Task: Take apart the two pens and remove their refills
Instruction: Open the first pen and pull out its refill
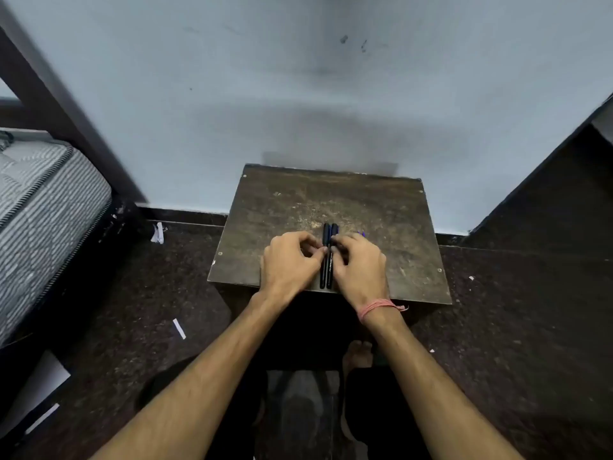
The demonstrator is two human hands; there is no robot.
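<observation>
Two dark pens lie side by side on a small worn wooden table, pointing away from me. The left pen is black; the right pen is black with a bluish cap end. My left hand rests on the table left of the pens, its fingertips pinching the left pen near its middle. My right hand, with a red thread at the wrist, sits on the right, its fingers touching the right pen. A small blue-purple item peeks out beyond my right hand; what it is I cannot tell.
The table stands against a pale blue wall. A striped mattress on a dark frame is at the left. A dark cabinet side is at the right. Paper scraps lie on the dark floor. My foot shows under the table.
</observation>
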